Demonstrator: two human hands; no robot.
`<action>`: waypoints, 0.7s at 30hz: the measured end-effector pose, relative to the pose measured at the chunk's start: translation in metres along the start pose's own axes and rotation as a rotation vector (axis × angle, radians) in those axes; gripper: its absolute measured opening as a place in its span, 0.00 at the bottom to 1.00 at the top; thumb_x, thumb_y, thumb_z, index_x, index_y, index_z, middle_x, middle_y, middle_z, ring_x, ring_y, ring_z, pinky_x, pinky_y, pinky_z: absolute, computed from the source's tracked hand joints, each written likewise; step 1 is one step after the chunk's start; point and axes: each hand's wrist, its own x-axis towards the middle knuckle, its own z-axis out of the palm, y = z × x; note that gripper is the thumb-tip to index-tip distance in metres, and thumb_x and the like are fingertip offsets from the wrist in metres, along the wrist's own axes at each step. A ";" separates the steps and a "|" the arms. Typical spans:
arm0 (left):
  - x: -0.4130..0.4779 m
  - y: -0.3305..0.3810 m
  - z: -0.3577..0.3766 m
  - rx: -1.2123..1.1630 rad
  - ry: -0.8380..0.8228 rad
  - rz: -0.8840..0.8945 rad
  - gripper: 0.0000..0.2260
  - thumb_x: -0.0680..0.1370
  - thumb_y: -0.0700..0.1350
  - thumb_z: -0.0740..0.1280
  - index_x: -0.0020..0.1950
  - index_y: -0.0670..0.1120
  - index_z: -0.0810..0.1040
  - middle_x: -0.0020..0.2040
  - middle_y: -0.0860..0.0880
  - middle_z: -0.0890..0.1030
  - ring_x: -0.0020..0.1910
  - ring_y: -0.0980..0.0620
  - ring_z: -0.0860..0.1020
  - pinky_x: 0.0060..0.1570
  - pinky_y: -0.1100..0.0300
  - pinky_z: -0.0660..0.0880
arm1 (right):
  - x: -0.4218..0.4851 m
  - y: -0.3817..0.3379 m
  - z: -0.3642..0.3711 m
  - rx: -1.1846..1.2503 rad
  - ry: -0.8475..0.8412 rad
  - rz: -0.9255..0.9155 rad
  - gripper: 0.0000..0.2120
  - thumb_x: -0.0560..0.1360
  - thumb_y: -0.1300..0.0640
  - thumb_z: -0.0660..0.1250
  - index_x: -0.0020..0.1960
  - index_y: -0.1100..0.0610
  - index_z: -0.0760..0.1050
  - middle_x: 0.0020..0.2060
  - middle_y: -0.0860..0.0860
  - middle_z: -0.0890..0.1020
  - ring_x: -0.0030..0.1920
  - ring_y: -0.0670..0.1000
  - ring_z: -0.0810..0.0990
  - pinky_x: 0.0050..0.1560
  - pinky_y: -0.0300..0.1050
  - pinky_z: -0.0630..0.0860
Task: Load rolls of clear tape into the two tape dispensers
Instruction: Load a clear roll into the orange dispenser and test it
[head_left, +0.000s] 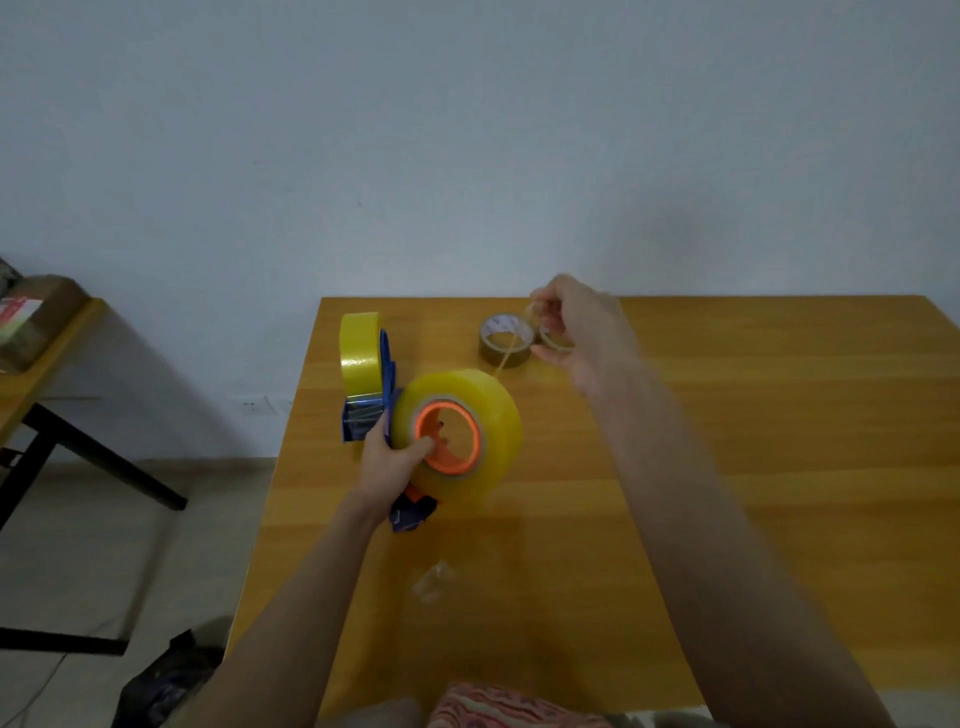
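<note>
My left hand (390, 460) grips a blue tape dispenser (411, 512) carrying a big yellowish clear tape roll (485, 410) on an orange hub (451, 435), held above the table. My right hand (582, 332) pinches the free tape end (511, 345), stretched up and away from that roll. Behind it a second blue dispenser (370, 413) stands on the table with its own yellowish roll (359, 349) mounted.
A brown tape roll (505, 353) and a small clear roll (555, 340) lie at the back of the orange wooden table (727, 467). A crumpled scrap of clear tape (432, 581) lies near me. A side table with a box (36, 317) is at left.
</note>
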 end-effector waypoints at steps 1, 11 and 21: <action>-0.002 0.000 0.004 0.025 -0.052 -0.006 0.16 0.73 0.30 0.66 0.58 0.45 0.73 0.47 0.50 0.79 0.46 0.51 0.79 0.36 0.66 0.77 | 0.003 -0.005 0.000 -0.001 0.005 -0.014 0.08 0.71 0.61 0.66 0.33 0.56 0.73 0.34 0.49 0.75 0.42 0.48 0.72 0.50 0.50 0.76; -0.007 -0.005 0.024 -0.378 -0.125 -0.366 0.19 0.74 0.60 0.61 0.55 0.49 0.79 0.52 0.44 0.84 0.53 0.43 0.81 0.52 0.47 0.77 | 0.006 -0.021 -0.007 0.048 -0.069 -0.027 0.06 0.72 0.57 0.66 0.36 0.54 0.75 0.34 0.46 0.76 0.44 0.49 0.72 0.53 0.53 0.76; 0.002 -0.010 0.031 -0.777 0.159 -0.434 0.29 0.74 0.70 0.52 0.54 0.49 0.79 0.45 0.45 0.84 0.44 0.45 0.81 0.40 0.51 0.80 | -0.023 -0.003 0.002 0.016 -0.128 -0.041 0.07 0.72 0.60 0.65 0.35 0.55 0.76 0.28 0.45 0.76 0.39 0.46 0.72 0.58 0.57 0.76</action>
